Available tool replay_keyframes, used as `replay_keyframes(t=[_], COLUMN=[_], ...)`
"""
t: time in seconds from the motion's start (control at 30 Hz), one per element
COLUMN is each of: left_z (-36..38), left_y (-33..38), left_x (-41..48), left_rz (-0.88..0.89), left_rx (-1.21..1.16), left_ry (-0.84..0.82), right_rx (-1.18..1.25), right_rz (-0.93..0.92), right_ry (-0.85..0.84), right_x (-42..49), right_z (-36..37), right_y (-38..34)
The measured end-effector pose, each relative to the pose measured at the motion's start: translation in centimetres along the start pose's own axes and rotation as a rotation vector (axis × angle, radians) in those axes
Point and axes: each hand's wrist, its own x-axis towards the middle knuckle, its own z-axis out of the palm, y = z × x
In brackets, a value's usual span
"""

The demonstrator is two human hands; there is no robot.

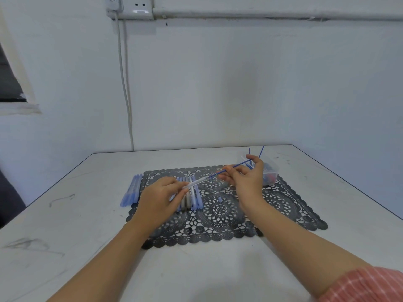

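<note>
**Refill lined up with barrel, one straight push to go**

The thin blue ink refill (236, 165) and the clear plastic pen barrel (197, 181) share one long axis. It slants from the near left up toward the table's far right corner, above the middle of the black lace-pattern placemat (294, 210).

The left hand (162, 192) grips the barrel's lower left end with curled fingers. The right hand (246, 179) pinches the refill between thumb and fingertips, partway along it. The two hands are apart, joined only by the parts they hold. The refill's lower tip meets the barrel's open mouth between them; how far it is inside cannot be told.

The right hand is the nearer one to the refill's free end, so the push probably falls to it, down-left along that line.

A clear plastic tub (272, 171) of spare refills sits just behind the right hand, toward the far right corner of the white table (87, 214).
</note>
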Motion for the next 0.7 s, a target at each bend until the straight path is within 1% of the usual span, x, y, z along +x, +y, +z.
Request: replay_keyframes(t=[0.07,0.13,0.2,0.27,0.37,0.43,0.5,0.57,0.6,0.7], left_z=[0.1,0.3,0.3,0.3,0.3,0.3,0.2,0.2,0.2,0.2], left_y=[0.1,0.2,0.2,0.0,-0.5,-0.7,-0.8,-0.7,-0.7,-0.7], left_x=[-0.1,-0.1,-0.1,-0.1,-0.1,-0.1,-0.1,-0.1,-0.1,0.0], left_rz=[-0.002,0.008,0.003,-0.01,-0.024,-0.025,-0.014,-0.002,0.005,0.024], left_rx=[-0.021,-0.012,-0.003,0.019,0.041,0.058,0.078,0.089,0.094,0.104], left_ry=[-0.002,-0.003,0.004,0.015,0.03,0.036,0.041,0.043,0.045,0.048], right_rx=[0.025,-0.002,-0.109,-0.308,-0.678,-0.921,-1.105,-1.233,-1.275,-1.294], right_rz=[0.028,0.032,0.012,-0.059,-0.262,-0.427,-0.602,-0.78,-0.841,-0.94], right_ry=[-0.005,-0.015,-0.029,-0.047,-0.076,-0.137,-0.17,-0.169,-0.165,-0.184], right_x=[0.0,-0.1,-0.2,-0.1,0.1,0.2,0.2,0.5,0.6,1.0], right_z=[0.1,0.2,0.1,-0.1,-0.5,-0.8,-1.0,-1.2,-1.3,-1.4], right_y=[0.2,0.3,0.2,0.2,0.0,0.0,0.2,0.6,0.7,1.0])
